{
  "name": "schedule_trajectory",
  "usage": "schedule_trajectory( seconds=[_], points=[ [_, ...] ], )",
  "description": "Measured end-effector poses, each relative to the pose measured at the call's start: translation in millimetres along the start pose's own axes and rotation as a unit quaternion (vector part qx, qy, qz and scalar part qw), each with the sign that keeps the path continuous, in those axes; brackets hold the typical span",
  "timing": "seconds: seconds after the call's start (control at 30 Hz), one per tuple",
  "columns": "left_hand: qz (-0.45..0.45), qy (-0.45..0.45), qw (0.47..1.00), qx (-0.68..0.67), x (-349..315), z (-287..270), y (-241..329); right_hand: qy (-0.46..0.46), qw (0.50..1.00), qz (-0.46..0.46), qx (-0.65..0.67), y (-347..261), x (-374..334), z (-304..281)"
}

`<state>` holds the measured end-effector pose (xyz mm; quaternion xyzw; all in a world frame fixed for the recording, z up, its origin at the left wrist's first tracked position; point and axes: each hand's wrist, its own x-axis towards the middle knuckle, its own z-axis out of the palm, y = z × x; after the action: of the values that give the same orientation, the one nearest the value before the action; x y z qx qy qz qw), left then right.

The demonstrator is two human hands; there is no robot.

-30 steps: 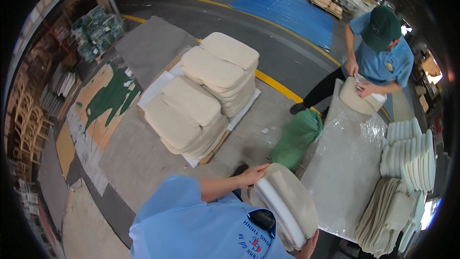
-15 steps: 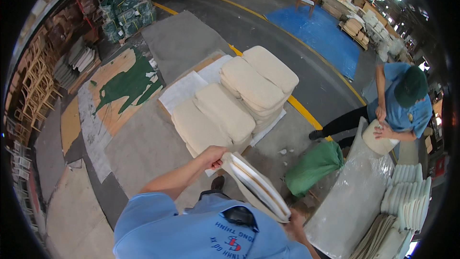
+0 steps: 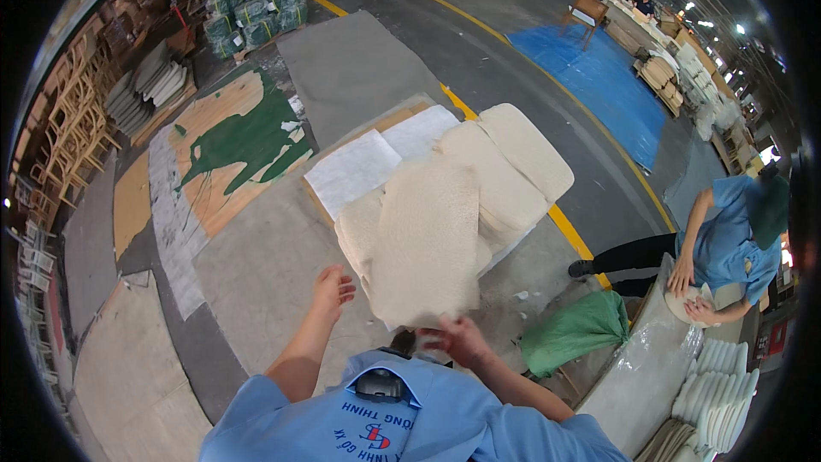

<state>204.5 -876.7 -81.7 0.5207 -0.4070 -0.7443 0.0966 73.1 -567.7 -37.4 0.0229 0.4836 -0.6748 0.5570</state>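
A cream textured seat cushion lies slanted over the nearer stacks of like cushions, its edges slightly smeared by motion. Left of its near end, my left hand is apart from it, fingers loosely spread and holding nothing. Close to the cushion's near edge, my right hand has its fingers apart; whether the thumb still touches the fabric I cannot tell. Two taller cushion stacks stand just beyond, to the right.
White sheets stick out under the stacks. To the right are a green sack and a plastic-covered table, where a co-worker handles a cushion. Piled cushions stand beside it. Green-wrapped bundles sit far left.
The cushion, earlier held on edge between both hands by my body, now lies on the stack ahead. Both hands have let go or nearly so, and the co-worker's hands have shifted on their cushion.
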Motion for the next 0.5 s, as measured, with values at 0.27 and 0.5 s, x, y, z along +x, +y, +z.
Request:
schedule_trajectory(
  seconds=[0.27,0.5],
  points=[
    [-0.154,0.026,0.987,0.025,66,-7,-16,0.097,0.962,0.086,-0.241,31,29,-57],
    [-0.098,-0.046,0.970,-0.217,121,26,0,0.418,0.897,0.122,-0.076,75,-112,-181]
  ],
)
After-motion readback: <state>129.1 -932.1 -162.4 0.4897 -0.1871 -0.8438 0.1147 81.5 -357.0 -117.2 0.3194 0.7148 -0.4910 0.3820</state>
